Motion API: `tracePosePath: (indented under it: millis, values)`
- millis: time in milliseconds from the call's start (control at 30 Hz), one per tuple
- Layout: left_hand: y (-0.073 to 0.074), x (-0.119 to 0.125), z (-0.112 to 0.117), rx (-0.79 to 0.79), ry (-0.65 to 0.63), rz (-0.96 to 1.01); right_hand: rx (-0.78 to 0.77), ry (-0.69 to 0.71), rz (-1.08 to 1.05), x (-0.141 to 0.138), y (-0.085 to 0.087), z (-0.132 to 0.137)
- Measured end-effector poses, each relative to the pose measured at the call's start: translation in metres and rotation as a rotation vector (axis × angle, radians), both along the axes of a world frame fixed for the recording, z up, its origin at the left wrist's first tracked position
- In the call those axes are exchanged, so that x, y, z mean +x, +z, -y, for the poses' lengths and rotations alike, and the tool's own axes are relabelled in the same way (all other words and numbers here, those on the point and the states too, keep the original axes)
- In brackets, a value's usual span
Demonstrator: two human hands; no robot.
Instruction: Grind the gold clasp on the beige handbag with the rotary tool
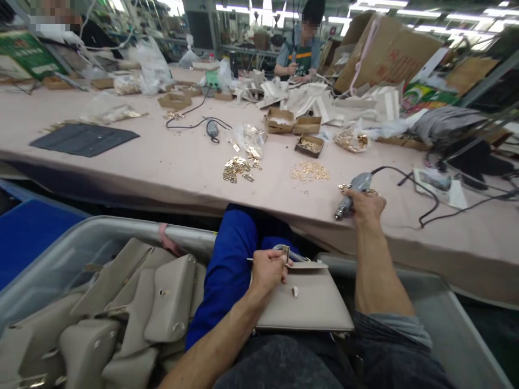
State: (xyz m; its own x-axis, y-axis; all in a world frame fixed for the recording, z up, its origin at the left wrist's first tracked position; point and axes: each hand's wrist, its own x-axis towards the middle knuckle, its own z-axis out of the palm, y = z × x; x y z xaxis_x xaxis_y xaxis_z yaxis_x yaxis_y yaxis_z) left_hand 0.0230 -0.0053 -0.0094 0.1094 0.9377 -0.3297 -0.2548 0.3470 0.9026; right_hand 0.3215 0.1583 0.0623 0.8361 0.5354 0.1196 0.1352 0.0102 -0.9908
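presently, the left hand (267, 270) is closing its fingers over the top edge of the beige bag (312, 302), thumb and fingers pinching together beside the metal clasp (285, 251). the bag is lying flat across the lap, apparently so that its flap is presenting steady and face up. the right hand (367, 208) is wrapping shut around the power screwdriver (352, 194) at the near edge of the table (162, 162), tip pointing down toward the lap, its cable (421, 200) trailing off to the right, clear of the bag. loose gold fittings (309, 172) are sitting in small heaps just beyond the tool, seemingly within easy reach. a grey bin (121, 232) at the left is holding more beige bags (170, 297). a co-worker (302, 54) is sitting at the far end.
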Motion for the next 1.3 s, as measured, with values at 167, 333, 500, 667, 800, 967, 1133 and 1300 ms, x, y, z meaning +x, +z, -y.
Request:
tracePosePath:
  millis: [167,333,500,667,800,967,1133,1300]
  values:
    - [0.006,0.000,0.000,0.016,-0.012,0.019,0.261,0.078,-0.271,-0.004,0.027,0.015]
    - [0.014,0.003,0.001,-0.019,0.008,-0.013,0.469,0.513,-0.525,-0.051,0.063,0.063]
    - [0.016,0.006,0.002,-0.060,0.004,-0.052,0.458,0.746,-0.422,-0.127,0.063,0.112]
    - [0.019,0.006,0.003,-0.085,-0.002,-0.088,0.491,0.881,-0.203,-0.160,0.044,0.130]
    - [0.022,0.006,0.003,-0.111,-0.002,-0.111,0.505,0.901,-0.176,-0.164,0.037,0.132]
    - [0.022,0.007,0.002,-0.136,-0.002,-0.155,0.469,0.907,-0.177,-0.167,0.035,0.134]
    - [0.020,0.007,0.001,-0.143,0.002,-0.140,0.450,0.913,-0.180,-0.167,0.032,0.133]
    - [0.019,0.007,0.001,-0.154,0.002,-0.151,0.475,0.872,-0.174,-0.167,0.033,0.132]
